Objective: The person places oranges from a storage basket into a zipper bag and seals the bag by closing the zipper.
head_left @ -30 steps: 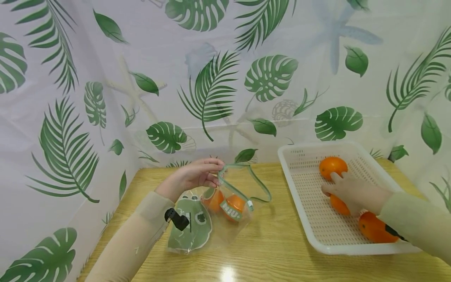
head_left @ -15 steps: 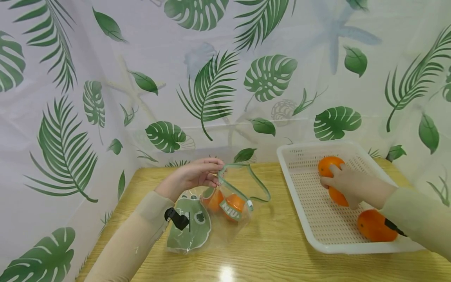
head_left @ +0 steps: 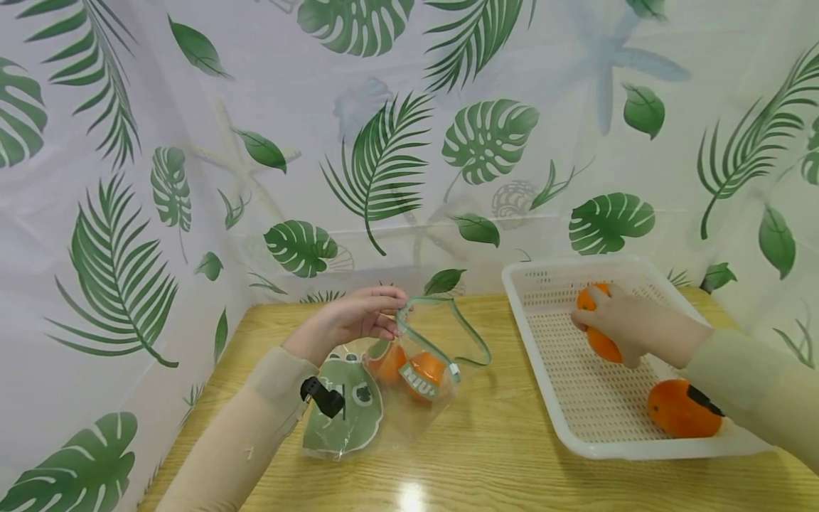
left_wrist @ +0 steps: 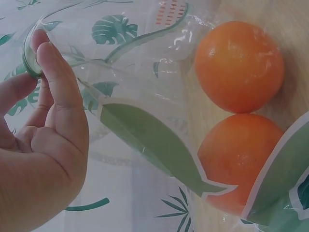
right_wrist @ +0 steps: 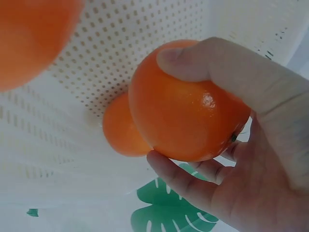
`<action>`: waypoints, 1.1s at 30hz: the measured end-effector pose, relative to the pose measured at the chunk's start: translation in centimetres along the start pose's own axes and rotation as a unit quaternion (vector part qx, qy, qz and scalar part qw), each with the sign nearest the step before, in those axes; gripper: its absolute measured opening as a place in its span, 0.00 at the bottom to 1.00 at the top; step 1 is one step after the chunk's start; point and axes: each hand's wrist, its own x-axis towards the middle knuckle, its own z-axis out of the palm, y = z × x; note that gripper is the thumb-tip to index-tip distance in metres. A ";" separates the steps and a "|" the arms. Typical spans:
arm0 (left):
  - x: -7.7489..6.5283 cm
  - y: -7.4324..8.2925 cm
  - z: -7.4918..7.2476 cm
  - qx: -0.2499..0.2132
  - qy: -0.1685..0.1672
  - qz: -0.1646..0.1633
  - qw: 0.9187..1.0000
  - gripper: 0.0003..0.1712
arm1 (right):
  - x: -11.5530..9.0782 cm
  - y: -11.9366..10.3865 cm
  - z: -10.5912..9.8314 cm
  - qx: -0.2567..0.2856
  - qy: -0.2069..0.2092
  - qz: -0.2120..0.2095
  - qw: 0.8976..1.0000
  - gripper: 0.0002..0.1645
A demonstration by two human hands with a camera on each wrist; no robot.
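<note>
My left hand [head_left: 358, 316] pinches the green-edged mouth of a clear zip bag [head_left: 409, 419] between thumb and fingers, and the mouth gapes. Two oranges lie inside the bag, low down; in the left wrist view one orange [left_wrist: 239, 67] sits above the other orange [left_wrist: 236, 154], which the green printed part of the bag partly covers. Over the white basket [head_left: 563, 434], my right hand [head_left: 646, 327] grips an orange [right_wrist: 178, 111], thumb on one side and fingers curled under the other. A second orange [right_wrist: 118, 128] shows behind it on the basket floor.
One more orange [head_left: 684, 409] lies at the basket's near right corner. The basket stands on the right of the wooden table [head_left: 499, 455]. A leaf-patterned cloth [head_left: 397, 270] hangs behind the table and along its left side.
My right hand has closed round the middle orange and moved slightly up and to the left with it, overlapping the back orange more. The left hand and the bag have stayed still.
</note>
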 end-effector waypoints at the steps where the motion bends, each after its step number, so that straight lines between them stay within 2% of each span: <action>1: 0.0 0.0 0.0 0.000 0.000 0.001 1.000 0.17 | 0.0 -0.2 -0.2 -0.001 0.008 -0.003 1.000 0.50; 6: 0.2 -0.1 0.1 -0.001 0.002 -0.002 1.000 0.16 | 0.3 -0.4 -0.7 -0.004 0.018 -0.012 1.000 0.49; 15: 0.3 -0.2 0.2 0.000 0.001 -0.006 1.000 0.15 | 0.7 -0.6 -2.1 -0.003 0.000 0.004 1.000 0.47; 33: 0.2 -0.3 0.2 0.004 -0.003 -0.002 1.000 0.17 | 0.5 -1.3 -4.7 -0.024 0.055 -0.018 0.998 0.47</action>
